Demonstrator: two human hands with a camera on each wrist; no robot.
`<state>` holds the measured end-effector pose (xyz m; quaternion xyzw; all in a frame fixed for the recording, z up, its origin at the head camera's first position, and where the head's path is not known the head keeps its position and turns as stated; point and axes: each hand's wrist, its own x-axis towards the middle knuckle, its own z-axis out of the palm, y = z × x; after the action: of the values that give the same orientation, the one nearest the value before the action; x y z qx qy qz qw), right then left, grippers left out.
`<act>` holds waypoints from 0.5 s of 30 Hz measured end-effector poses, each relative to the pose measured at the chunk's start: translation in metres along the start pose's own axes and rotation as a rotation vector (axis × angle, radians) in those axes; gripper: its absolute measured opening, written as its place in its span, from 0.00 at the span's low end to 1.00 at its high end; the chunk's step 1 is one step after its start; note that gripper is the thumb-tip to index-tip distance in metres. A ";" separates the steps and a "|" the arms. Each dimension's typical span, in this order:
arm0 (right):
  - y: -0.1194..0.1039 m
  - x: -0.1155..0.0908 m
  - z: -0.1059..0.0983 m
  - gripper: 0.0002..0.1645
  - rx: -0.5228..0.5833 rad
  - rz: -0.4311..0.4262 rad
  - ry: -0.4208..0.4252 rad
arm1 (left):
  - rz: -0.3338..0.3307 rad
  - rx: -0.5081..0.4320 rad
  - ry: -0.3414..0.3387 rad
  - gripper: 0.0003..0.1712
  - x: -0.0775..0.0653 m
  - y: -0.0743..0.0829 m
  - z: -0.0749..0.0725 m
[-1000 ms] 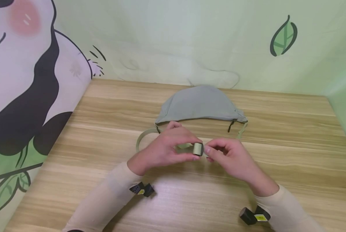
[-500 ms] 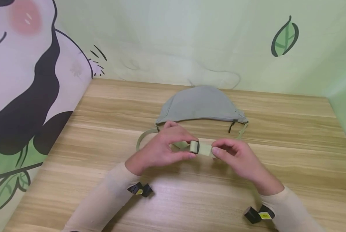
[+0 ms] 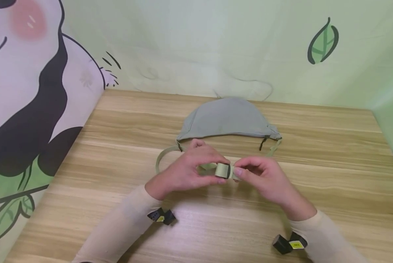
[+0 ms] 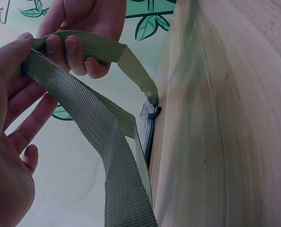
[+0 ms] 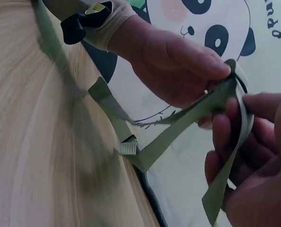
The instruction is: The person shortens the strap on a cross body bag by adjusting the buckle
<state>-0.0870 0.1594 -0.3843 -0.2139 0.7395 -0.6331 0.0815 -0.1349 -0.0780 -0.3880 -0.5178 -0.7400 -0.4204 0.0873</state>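
Observation:
A grey waist bag (image 3: 227, 118) lies on the table, its pale green webbing strap (image 3: 165, 155) reaching forward to both hands. My left hand (image 3: 186, 168) pinches a black strap slider (image 3: 229, 171) between thumb and forefinger, with a short loop of webbing bulging from its left side. On the slider's other side, my right hand (image 3: 265, 179) pinches the webbing right at the slider. In the left wrist view, lengths of strap (image 4: 83, 104) hang from the fingers. The right wrist view shows the strap (image 5: 178, 127) twisting down between the hands and the table.
A zipper pull (image 3: 262, 143) dangles from the bag's right end. Behind the wooden table (image 3: 331, 146) stands a pale green printed backdrop (image 3: 183, 44), with a panda picture (image 3: 25, 73) at the left. A second small slider (image 5: 129, 138) sits lower on the strap.
My right hand first drew away to the right, stretching webbing out of the slider, then came back against it. The webbing loop on the slider's left is larger now. The bag has stayed put.

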 end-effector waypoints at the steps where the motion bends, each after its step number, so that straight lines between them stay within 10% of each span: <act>1: -0.001 0.000 0.001 0.05 -0.007 0.008 0.007 | 0.005 0.005 0.003 0.20 0.000 0.000 0.000; 15: -0.001 -0.003 -0.003 0.13 -0.314 0.021 0.010 | 0.012 -0.025 0.084 0.20 -0.002 0.001 -0.005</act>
<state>-0.0853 0.1633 -0.3833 -0.2132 0.8320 -0.5097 0.0502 -0.1352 -0.0829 -0.3853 -0.5049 -0.7272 -0.4507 0.1143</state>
